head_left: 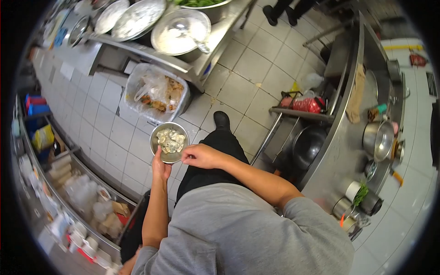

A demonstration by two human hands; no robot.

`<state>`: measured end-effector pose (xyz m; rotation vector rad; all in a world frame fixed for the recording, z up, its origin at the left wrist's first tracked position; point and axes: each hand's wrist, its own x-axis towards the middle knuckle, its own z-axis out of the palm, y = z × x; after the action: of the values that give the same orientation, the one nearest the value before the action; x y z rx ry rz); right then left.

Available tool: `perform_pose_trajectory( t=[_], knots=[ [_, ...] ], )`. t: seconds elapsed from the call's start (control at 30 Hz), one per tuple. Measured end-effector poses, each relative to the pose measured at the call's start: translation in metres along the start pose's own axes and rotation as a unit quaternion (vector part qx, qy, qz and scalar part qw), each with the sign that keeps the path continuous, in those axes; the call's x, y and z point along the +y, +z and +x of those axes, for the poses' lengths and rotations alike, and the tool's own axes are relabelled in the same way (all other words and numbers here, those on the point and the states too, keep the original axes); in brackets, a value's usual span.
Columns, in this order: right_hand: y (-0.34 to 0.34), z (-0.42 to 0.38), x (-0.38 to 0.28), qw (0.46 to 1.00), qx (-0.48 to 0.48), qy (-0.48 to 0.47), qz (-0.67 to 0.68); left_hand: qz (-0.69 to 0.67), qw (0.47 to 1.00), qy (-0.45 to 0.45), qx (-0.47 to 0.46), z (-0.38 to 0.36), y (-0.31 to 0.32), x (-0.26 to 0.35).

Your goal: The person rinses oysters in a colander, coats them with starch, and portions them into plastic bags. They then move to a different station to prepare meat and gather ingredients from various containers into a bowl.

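The metal bowl [155, 150] is held out in front of the person's body, above the tiled floor [253, 96], with pale, glossy pieces of food [170, 140] lying in it. The left hand [161, 166] grasps the bowl at its near side, the thumb up along the rim. The right hand [196, 156] is beside the bowl's right side, fingers curled in loosely; whether it pinches anything is too small to tell. Just beyond the bowl, on the floor, stands a lined waste bin [182, 104] holding food scraps and clear plastic. Past the bin is a metal counter [215, 54] bearing a large bowl of white contents [170, 42], with more such vessels to its left and a container of green leaves [198, 2] behind. On the right runs another steel counter [331, 158], with a steel pot [378, 140] and a brown cloth [355, 98] on it. A dark wok [309, 146] sits below, near a red bag [308, 104] on a low shelf. At the top, another person's dark shoes [270, 15] stand on the tiles.
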<state>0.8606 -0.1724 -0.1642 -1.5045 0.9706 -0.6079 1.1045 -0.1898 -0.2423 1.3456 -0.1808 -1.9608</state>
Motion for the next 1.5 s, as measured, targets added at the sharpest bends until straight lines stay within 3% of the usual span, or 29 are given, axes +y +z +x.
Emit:
perform_pose_trajectory(
  t=[0.13,0.2,0.27,0.33,0.37,0.43,0.53,0.67,0.73,0.87,0.93,1.03,1.2,1.3,1.37,1.4,1.43,1.47,1.5],
  knots=[
    [-0.024,-0.049,0.082,0.984,0.093,0.105,0.106,0.067,0.997,-0.026,-0.004,0.027,-0.002,-0.027],
    [-0.051,-0.075,0.13,0.943,0.181,0.238,0.148,0.068,0.996,-0.051,0.006,0.043,-0.004,-0.046],
    [-0.071,-0.094,0.212,0.908,0.286,0.295,0.075,0.085,0.995,-0.061,-0.002,0.056,-0.01,-0.064],
    [-0.098,-0.098,0.28,0.891,0.316,0.324,-0.04,0.114,0.99,-0.086,0.008,0.085,-0.012,-0.083],
    [-0.108,-0.094,0.319,0.891,0.321,0.32,-0.036,0.143,0.986,-0.087,0.013,0.101,-0.013,-0.093],
    [-0.122,-0.079,0.398,0.876,0.286,0.361,-0.141,0.181,0.98,-0.085,0.022,0.146,-0.016,-0.113],
    [-0.126,-0.035,0.495,0.851,0.264,0.418,-0.176,0.216,0.974,-0.068,0.019,0.231,-0.025,-0.148],
    [-0.113,0.019,0.599,0.85,0.225,0.438,-0.187,0.271,0.954,-0.122,0.041,0.316,-0.021,-0.176],
    [-0.108,0.042,0.649,0.855,0.223,0.422,-0.205,0.158,0.986,-0.049,-0.014,0.35,-0.017,-0.198],
    [-0.102,0.082,0.73,0.861,0.218,0.393,-0.24,0.151,0.987,-0.044,-0.018,0.4,0.019,-0.205],
    [-0.094,0.099,0.751,0.85,0.215,0.371,-0.307,0.157,0.987,-0.026,0.006,0.413,0.03,-0.21],
    [-0.084,0.106,0.767,0.842,0.275,0.356,-0.297,0.184,0.983,-0.022,0.006,0.428,0.029,-0.211],
    [-0.079,0.094,0.779,0.834,0.266,0.358,-0.324,0.169,0.985,-0.008,0.009,0.433,0.059,-0.219],
    [-0.072,0.082,0.795,0.842,0.279,0.369,-0.277,0.167,0.986,-0.015,0.007,0.435,0.054,-0.219],
    [-0.078,0.073,0.793,0.848,0.417,0.323,-0.049,0.167,0.985,-0.027,-0.017,0.435,0.053,-0.221],
    [-0.088,0.067,0.775,0.843,0.428,0.321,-0.051,0.172,0.984,-0.026,-0.028,0.435,0.054,-0.222],
    [-0.1,0.063,0.749,0.79,0.487,0.305,0.215,0.193,0.98,-0.028,-0.027,0.433,0.051,-0.22],
    [-0.113,0.055,0.72,0.677,0.507,0.26,0.466,0.216,0.976,-0.031,-0.025,0.428,0.049,-0.219],
    [-0.128,0.042,0.687,0.652,0.517,0.205,0.515,0.211,0.977,-0.023,-0.019,0.421,0.05,-0.22]
  ],
)
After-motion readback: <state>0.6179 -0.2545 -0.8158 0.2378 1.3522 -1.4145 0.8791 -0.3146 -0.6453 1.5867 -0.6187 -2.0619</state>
